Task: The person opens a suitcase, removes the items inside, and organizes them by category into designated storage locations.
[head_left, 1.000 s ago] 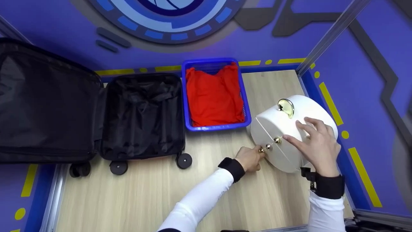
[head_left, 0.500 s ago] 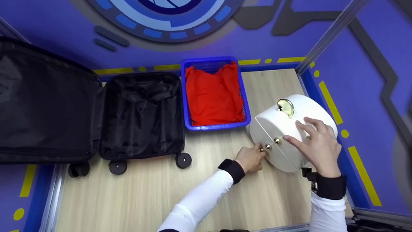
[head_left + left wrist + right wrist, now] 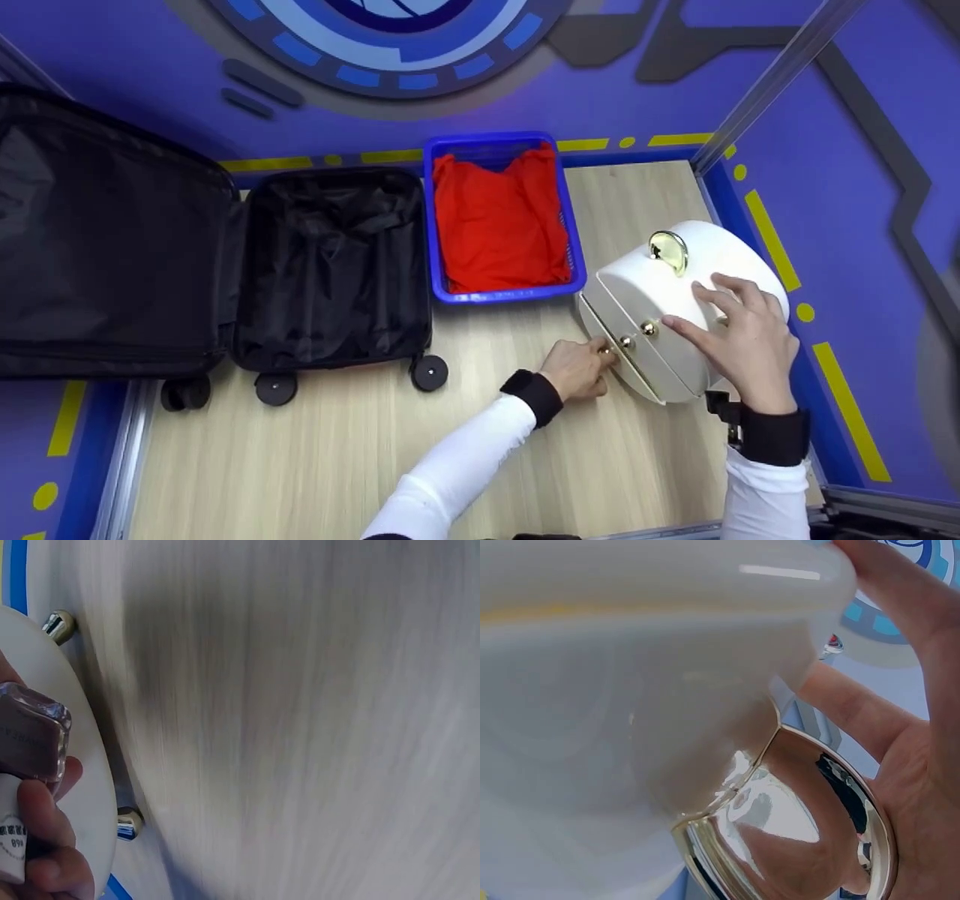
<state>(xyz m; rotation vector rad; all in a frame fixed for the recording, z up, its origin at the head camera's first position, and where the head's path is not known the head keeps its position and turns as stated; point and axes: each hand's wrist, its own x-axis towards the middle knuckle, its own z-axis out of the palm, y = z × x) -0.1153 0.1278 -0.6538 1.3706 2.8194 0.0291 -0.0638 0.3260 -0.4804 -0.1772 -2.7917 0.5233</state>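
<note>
A white rounded box [image 3: 720, 244] with drawers and gold knobs stands at the right. My left hand [image 3: 577, 369] has its fingertips at the gold knob [image 3: 604, 350] of the lowest drawer [image 3: 609, 356], whose front stands slightly out with a narrow gap. In the left wrist view, my curled fingers also hold a small dark purple nail polish bottle [image 3: 31, 733] with a white cap; the head view hides it. My right hand [image 3: 746, 345] rests on the box, fingers spread and touching its curved surface. A gold handle [image 3: 795, 810] lies by its palm in the right wrist view.
Left of the box is a blue basket [image 3: 517, 295] with a red cloth [image 3: 499, 225] in it. An open black suitcase [image 3: 330, 270] lies farther left, its wheels [image 3: 430, 373] facing the front. Blue-purple walls [image 3: 337, 127] border the wooden table [image 3: 450, 450].
The lowest drawer front has come out slightly from the box, and a narrow gap has appeared. My left hand has shifted a little left with it. The right hand has stayed in place.
</note>
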